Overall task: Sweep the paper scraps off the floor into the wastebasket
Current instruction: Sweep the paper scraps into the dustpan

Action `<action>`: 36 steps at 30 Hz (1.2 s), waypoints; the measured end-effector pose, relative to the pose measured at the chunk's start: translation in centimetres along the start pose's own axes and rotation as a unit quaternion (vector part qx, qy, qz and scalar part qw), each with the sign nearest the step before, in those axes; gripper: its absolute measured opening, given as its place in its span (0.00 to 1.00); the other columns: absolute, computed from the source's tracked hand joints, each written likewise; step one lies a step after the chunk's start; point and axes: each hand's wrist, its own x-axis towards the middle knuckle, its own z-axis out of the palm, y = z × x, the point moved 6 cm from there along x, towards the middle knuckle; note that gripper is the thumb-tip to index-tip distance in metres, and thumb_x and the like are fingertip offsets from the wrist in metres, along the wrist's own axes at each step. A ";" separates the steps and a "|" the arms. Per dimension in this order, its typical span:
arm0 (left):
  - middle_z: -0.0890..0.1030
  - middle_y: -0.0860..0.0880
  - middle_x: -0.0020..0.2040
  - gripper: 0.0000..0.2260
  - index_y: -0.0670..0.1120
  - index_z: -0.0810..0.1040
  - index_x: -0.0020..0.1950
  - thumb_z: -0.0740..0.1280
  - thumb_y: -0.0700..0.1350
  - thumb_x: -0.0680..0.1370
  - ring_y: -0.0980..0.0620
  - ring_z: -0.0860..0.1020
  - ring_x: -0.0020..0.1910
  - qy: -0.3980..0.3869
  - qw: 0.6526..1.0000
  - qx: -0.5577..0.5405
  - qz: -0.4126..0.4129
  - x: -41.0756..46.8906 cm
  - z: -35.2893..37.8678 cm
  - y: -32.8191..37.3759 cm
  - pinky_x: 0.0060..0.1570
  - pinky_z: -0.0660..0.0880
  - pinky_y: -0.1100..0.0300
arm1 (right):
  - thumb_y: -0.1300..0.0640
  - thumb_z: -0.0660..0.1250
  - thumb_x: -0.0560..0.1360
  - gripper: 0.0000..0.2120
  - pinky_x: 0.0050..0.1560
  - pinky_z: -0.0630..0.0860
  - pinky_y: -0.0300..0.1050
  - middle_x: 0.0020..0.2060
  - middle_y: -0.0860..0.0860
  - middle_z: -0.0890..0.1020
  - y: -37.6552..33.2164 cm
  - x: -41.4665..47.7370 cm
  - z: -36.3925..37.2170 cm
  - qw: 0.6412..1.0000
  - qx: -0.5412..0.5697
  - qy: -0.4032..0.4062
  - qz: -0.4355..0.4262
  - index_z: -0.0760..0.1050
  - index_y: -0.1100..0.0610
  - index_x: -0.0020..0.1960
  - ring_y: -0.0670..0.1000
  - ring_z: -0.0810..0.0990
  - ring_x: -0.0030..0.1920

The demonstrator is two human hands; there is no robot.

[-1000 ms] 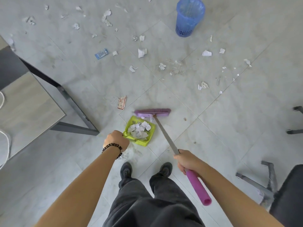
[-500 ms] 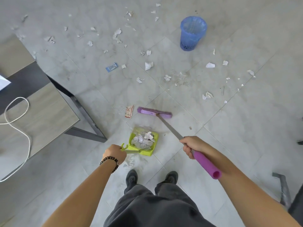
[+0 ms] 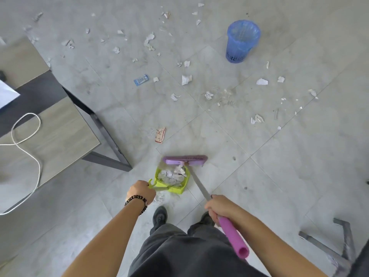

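I am gripping the green dustpan [image 3: 177,189] by its handle with my left hand [image 3: 140,191], fingers curled tight around it, and my right hand [image 3: 220,206] is wrapping fully around the broom [image 3: 184,159] shaft. The broom's purple head is resting right at the dustpan's far edge. Crumpled paper scraps [image 3: 171,173] are lying inside the dustpan, and more are lying scattered on the floor [image 3: 279,176] beyond it. The blue wastebasket [image 3: 242,42] is standing well beyond the dustpan, to its right.

The left hand [image 3: 140,191] covers much of the handle of the dustpan [image 3: 172,179], the surface [image 3: 50,136] runs off the left edge, and print on the blue wrapper [image 3: 141,79] is too small to read.
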 end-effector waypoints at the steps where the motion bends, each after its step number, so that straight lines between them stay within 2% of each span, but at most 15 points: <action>1: 0.78 0.48 0.35 0.06 0.47 0.78 0.40 0.61 0.41 0.71 0.49 0.76 0.31 0.000 1.000 -0.002 -0.001 -0.2 -0.1 0.1 0.26 0.69 0.64 | 0.64 0.60 0.72 0.04 0.23 0.67 0.39 0.23 0.51 0.72 -0.5 -0.7 -1.1 0.999 0.035 -0.015 0.010 0.71 0.62 0.47 0.47 0.69 0.20; 3: 0.79 0.48 0.36 0.06 0.48 0.78 0.40 0.61 0.41 0.71 0.49 0.77 0.32 -0.001 1.000 -0.005 -0.004 -0.8 -0.2 -0.2 0.27 0.70 0.64 | 0.63 0.62 0.76 0.01 0.20 0.66 0.35 0.24 0.49 0.71 -1.8 -1.9 -2.8 0.992 0.108 -0.051 0.040 0.71 0.60 0.45 0.44 0.68 0.21; 8: 0.79 0.48 0.33 0.07 0.48 0.79 0.38 0.62 0.44 0.73 0.46 0.77 0.31 0.028 0.997 -0.060 -0.024 -1.6 -0.8 -2.4 0.28 0.70 0.64 | 0.58 0.62 0.80 0.10 0.18 0.62 0.31 0.23 0.46 0.67 -5.0 -2.3 -3.5 0.988 0.139 -0.061 0.027 0.67 0.56 0.40 0.41 0.65 0.19; 11: 0.79 0.47 0.33 0.07 0.47 0.80 0.39 0.64 0.46 0.74 0.45 0.77 0.33 0.054 0.992 -0.106 -0.045 -1.5 -1.6 -3.7 0.31 0.73 0.62 | 0.58 0.62 0.80 0.12 0.20 0.61 0.32 0.23 0.49 0.67 -7.8 -0.5 -2.9 0.992 0.113 -0.039 -0.031 0.66 0.56 0.39 0.43 0.64 0.18; 16: 0.77 0.47 0.32 0.07 0.47 0.80 0.38 0.65 0.46 0.74 0.46 0.75 0.31 0.073 0.984 -0.156 -0.052 0.2 -4.0 -4.5 0.29 0.70 0.63 | 0.60 0.62 0.78 0.11 0.21 0.63 0.36 0.20 0.53 0.69 -13.6 2.1 -1.2 0.989 0.033 0.023 -0.144 0.66 0.60 0.38 0.50 0.66 0.19; 21: 0.75 0.47 0.31 0.08 0.47 0.76 0.34 0.64 0.43 0.74 0.47 0.73 0.29 0.053 0.987 -0.142 -0.049 5.1 -7.0 -4.2 0.29 0.70 0.62 | 0.63 0.60 0.78 0.09 0.19 0.63 0.35 0.23 0.57 0.70 -19.3 4.5 0.1 0.983 0.004 0.070 -0.170 0.68 0.61 0.39 0.50 0.66 0.17; 23: 0.76 0.47 0.33 0.07 0.46 0.76 0.36 0.63 0.42 0.74 0.47 0.73 0.30 0.039 0.990 -0.123 -0.049 7.1 -8.5 -4.2 0.28 0.69 0.63 | 0.62 0.59 0.78 0.09 0.20 0.64 0.37 0.24 0.57 0.71 -20.5 6.0 0.7 0.986 -0.002 0.081 -0.149 0.68 0.62 0.40 0.50 0.67 0.18; 26: 0.78 0.46 0.37 0.07 0.44 0.78 0.41 0.61 0.42 0.74 0.45 0.76 0.34 0.009 0.993 -0.104 -0.047 9.6 -10.4 -4.4 0.32 0.73 0.61 | 0.60 0.58 0.79 0.10 0.24 0.69 0.40 0.26 0.56 0.73 -21.2 8.3 2.2 0.994 0.006 0.085 -0.074 0.70 0.63 0.42 0.51 0.69 0.21; 28: 0.80 0.45 0.38 0.07 0.43 0.78 0.46 0.62 0.42 0.72 0.45 0.79 0.35 -0.016 0.994 -0.098 -0.045 10.7 -10.9 -3.9 0.33 0.76 0.60 | 0.62 0.58 0.80 0.07 0.22 0.72 0.38 0.30 0.57 0.75 -21.7 9.7 3.0 0.993 0.072 0.089 -0.016 0.70 0.64 0.46 0.50 0.72 0.21; 30: 0.81 0.45 0.36 0.09 0.41 0.75 0.49 0.62 0.39 0.71 0.46 0.81 0.34 -0.045 0.994 -0.088 -0.037 11.5 -10.9 -2.9 0.32 0.78 0.60 | 0.64 0.56 0.80 0.05 0.19 0.70 0.35 0.34 0.58 0.76 -22.3 11.0 3.7 0.991 0.076 0.103 0.024 0.69 0.63 0.48 0.49 0.73 0.22; 32: 0.79 0.46 0.33 0.06 0.39 0.73 0.48 0.63 0.36 0.72 0.49 0.78 0.30 -0.071 0.995 -0.063 -0.021 12.0 -10.8 -1.7 0.26 0.73 0.62 | 0.65 0.54 0.78 0.06 0.19 0.66 0.34 0.36 0.57 0.75 -22.0 12.1 4.5 0.991 0.008 0.124 0.048 0.68 0.58 0.50 0.48 0.69 0.22; 34: 0.77 0.47 0.33 0.01 0.40 0.72 0.44 0.63 0.36 0.73 0.50 0.75 0.29 -0.080 0.996 -0.040 -0.008 12.4 -11.1 -1.0 0.24 0.68 0.63 | 0.68 0.53 0.71 0.14 0.23 0.68 0.40 0.37 0.58 0.74 -21.4 12.6 5.6 0.987 -0.085 0.126 0.048 0.67 0.54 0.52 0.52 0.69 0.24; 36: 0.78 0.46 0.33 0.01 0.41 0.71 0.40 0.61 0.37 0.72 0.48 0.76 0.30 -0.089 0.994 -0.060 -0.013 12.8 -10.9 -1.2 0.27 0.70 0.63 | 0.70 0.52 0.69 0.23 0.22 0.68 0.40 0.39 0.58 0.73 -20.4 11.8 6.1 0.977 -0.174 0.114 0.052 0.67 0.52 0.59 0.54 0.71 0.27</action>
